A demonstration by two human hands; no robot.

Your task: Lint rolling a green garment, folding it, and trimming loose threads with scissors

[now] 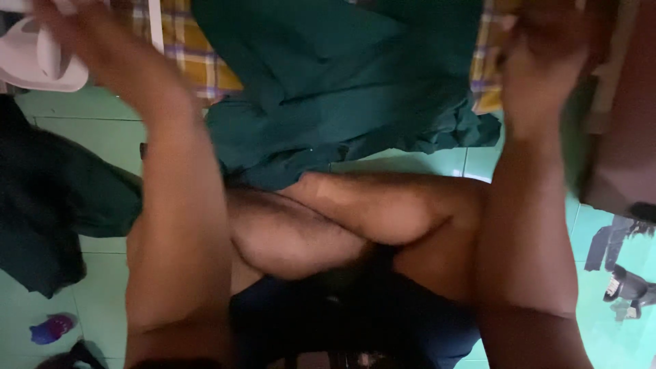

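We record 2 bare arms reaching forward from the bottom edge of the head view. The left hand (pixel 78 34) sits at the top left corner, blurred and partly cut off by the frame edge; it lies against a white plastic iron-shaped object (pixel 34 61), but we cannot tell whether its grip is spread or pressed together. The right hand (pixel 540 61) is at the top right, also blurred, with its fingers running out of the frame; its grip cannot be told either, nor whether it touches the cloth.

Between the 2 hands lies a crumpled dark green fabric garment (pixel 342 82), spread over a yellow checked cloth (pixel 198 55) and hanging down onto the pale green tiled floor (pixel 102 130). Crossed bare legs (pixel 328 219) fill the centre, above dark blue shorts (pixel 355 314).

A second dark green cloth heap (pixel 48 205) lies at the left, partly cut off. A small purple and pink item (pixel 51 328) on the floor is too blurred to identify. A brown surface (pixel 622 123) at the right is unclear.
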